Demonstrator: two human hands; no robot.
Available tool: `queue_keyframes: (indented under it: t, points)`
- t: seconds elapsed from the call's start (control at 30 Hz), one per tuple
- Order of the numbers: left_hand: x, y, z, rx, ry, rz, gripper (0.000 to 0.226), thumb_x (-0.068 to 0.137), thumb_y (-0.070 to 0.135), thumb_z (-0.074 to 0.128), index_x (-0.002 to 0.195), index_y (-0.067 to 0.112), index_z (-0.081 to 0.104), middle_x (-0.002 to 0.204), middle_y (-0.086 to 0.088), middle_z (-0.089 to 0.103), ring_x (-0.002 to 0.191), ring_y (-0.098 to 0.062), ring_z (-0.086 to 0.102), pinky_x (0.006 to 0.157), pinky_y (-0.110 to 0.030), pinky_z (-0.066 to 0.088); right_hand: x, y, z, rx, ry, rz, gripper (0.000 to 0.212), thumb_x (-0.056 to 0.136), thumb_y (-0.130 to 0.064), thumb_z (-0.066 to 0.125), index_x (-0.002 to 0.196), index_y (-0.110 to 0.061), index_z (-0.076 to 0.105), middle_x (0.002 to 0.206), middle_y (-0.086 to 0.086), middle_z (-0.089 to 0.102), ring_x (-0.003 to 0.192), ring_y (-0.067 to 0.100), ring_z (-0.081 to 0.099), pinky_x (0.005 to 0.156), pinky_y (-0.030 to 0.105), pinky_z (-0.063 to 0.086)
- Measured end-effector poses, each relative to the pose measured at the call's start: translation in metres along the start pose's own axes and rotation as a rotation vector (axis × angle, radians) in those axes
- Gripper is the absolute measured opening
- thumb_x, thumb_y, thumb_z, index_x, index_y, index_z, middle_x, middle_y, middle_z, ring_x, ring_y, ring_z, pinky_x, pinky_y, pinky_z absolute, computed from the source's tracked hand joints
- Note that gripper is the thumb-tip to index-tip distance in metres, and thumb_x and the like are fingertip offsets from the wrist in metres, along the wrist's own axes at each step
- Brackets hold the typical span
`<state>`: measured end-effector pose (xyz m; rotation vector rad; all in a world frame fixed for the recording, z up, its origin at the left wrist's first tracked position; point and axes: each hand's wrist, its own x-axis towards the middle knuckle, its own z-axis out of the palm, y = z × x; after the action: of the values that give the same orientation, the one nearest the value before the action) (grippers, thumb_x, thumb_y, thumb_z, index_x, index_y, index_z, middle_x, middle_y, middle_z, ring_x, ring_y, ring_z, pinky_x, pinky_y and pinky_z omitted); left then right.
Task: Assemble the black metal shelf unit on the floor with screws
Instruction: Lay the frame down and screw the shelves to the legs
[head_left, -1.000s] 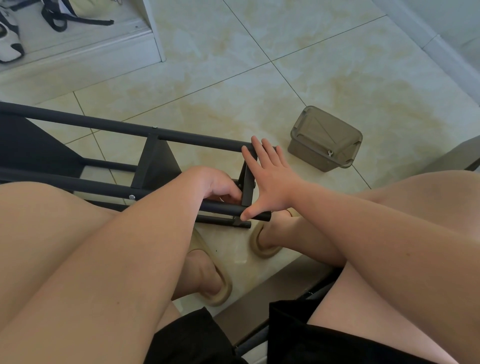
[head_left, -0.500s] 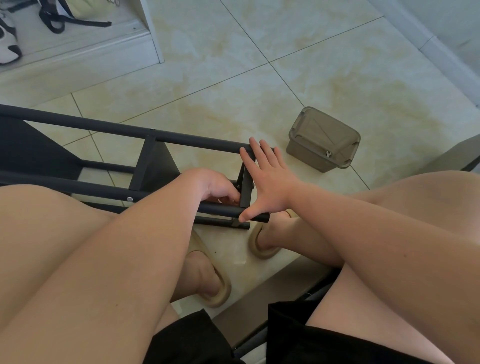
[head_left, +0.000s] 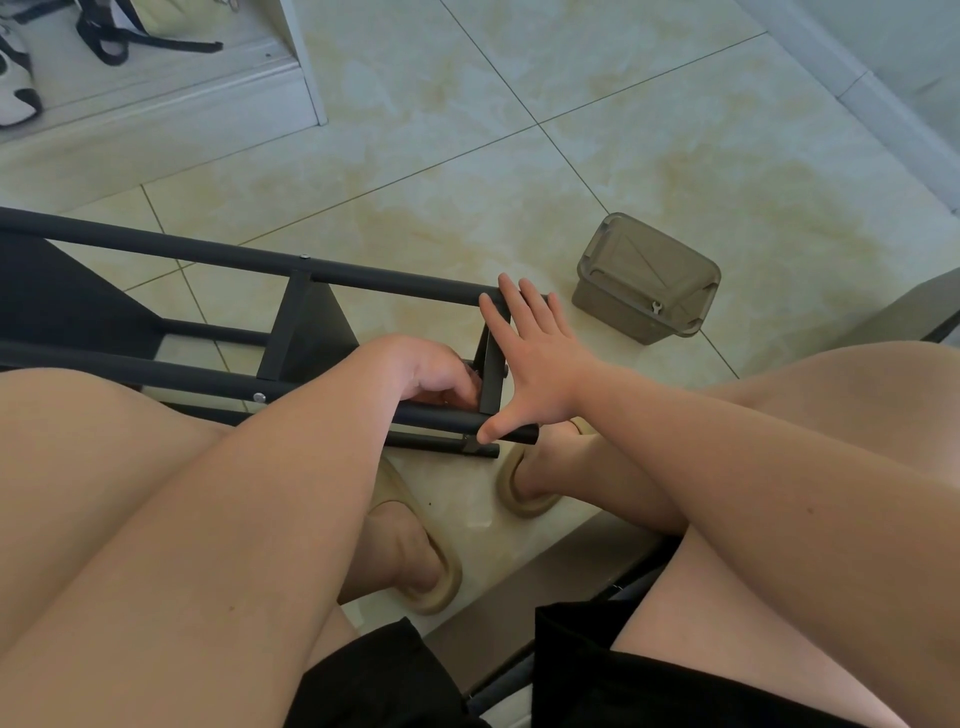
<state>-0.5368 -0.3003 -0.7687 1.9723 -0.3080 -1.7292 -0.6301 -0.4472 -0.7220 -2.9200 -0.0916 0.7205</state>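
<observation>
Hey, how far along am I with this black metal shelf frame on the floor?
Done: the middle black panel sits between the two long black rails, with silver screw heads showing at both. In hand: your right hand presses flat on the black end panel while your left hand works behind it, fingers curled, contents hidden. Left: probably finishing that end joint; the frame's other end is out of view.
</observation>
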Motion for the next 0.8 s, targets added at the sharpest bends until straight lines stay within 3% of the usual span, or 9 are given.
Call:
queue_keyframes:
  t: [0.13, 0.23, 0.33, 0.4, 0.53, 0.67, 0.8]
  points:
    - [-0.0026, -0.0007, 0.0, -0.014, -0.078, -0.027, 0.025, 0.088, 0.018, 0.066, 0.11, 0.012, 0.076, 0.102, -0.007, 0.073, 0.1, -0.026, 0.063, 0.106, -0.042, 0.044, -0.0013, -0.0012, 0.0009, -0.011, 0.004, 0.001, 0.155, 0.056, -0.09, 0.068, 0.159, -0.013, -0.017, 0.163, 0.017, -0.03, 0.15, 0.037, -0.028, 0.121, 0.051, -0.016]
    - [-0.0017, 0.0003, 0.0019, -0.018, -0.085, -0.006, 0.019, 0.091, 0.007, 0.06, 0.103, 0.01, 0.074, 0.094, -0.008, 0.072, 0.094, -0.026, 0.062, 0.1, -0.039, 0.045, -0.0014, -0.0016, 0.0007, -0.01, 0.003, -0.002, 0.154, 0.056, -0.089, 0.068, 0.159, -0.013, -0.018, 0.163, 0.017, -0.031, 0.15, 0.037, -0.029, 0.12, 0.05, -0.017]
    - [0.0016, 0.0006, 0.0017, -0.019, -0.027, 0.028, 0.022, 0.085, 0.003, 0.063, 0.104, 0.007, 0.074, 0.105, -0.019, 0.072, 0.102, -0.034, 0.066, 0.106, -0.047, 0.047, 0.0, 0.0002, -0.0002, -0.002, 0.003, -0.001, 0.154, 0.057, -0.089, 0.068, 0.159, -0.013, -0.018, 0.163, 0.017, -0.031, 0.15, 0.036, -0.028, 0.121, 0.05, -0.016]
    - [0.0021, -0.0001, 0.0011, -0.008, -0.009, 0.045, 0.023, 0.083, 0.005, 0.065, 0.103, 0.008, 0.075, 0.108, -0.02, 0.072, 0.107, -0.037, 0.066, 0.106, -0.049, 0.047, 0.0003, 0.0003, -0.0004, -0.001, -0.002, -0.001, 0.153, 0.057, -0.088, 0.068, 0.159, -0.013, -0.018, 0.163, 0.017, -0.031, 0.15, 0.036, -0.028, 0.121, 0.05, -0.016]
    - [0.0019, -0.0001, 0.0027, -0.004, -0.021, 0.078, 0.024, 0.082, 0.005, 0.066, 0.104, 0.01, 0.075, 0.109, -0.02, 0.072, 0.098, -0.035, 0.066, 0.104, -0.05, 0.047, -0.0002, -0.0007, -0.0005, 0.0, -0.001, -0.003, 0.153, 0.057, -0.088, 0.069, 0.159, -0.013, -0.018, 0.163, 0.017, -0.03, 0.15, 0.036, -0.028, 0.121, 0.05, -0.016]
    - [0.0032, -0.0007, 0.0038, -0.035, -0.033, 0.098, 0.033, 0.071, 0.008, 0.066, 0.103, 0.008, 0.074, 0.115, -0.025, 0.069, 0.107, -0.041, 0.065, 0.107, -0.054, 0.043, 0.0001, -0.0004, -0.0005, 0.001, 0.002, -0.003, 0.154, 0.057, -0.088, 0.069, 0.159, -0.013, -0.017, 0.163, 0.017, -0.03, 0.151, 0.036, -0.027, 0.121, 0.05, -0.016]
    - [0.0035, -0.0001, 0.0033, -0.04, -0.034, 0.094, 0.028, 0.084, 0.001, 0.063, 0.109, 0.008, 0.072, 0.113, -0.022, 0.07, 0.109, -0.04, 0.065, 0.105, -0.047, 0.047, -0.0007, -0.0005, -0.0012, -0.005, -0.003, -0.003, 0.153, 0.057, -0.088, 0.069, 0.159, -0.013, -0.018, 0.163, 0.017, -0.03, 0.151, 0.036, -0.027, 0.121, 0.05, -0.016]
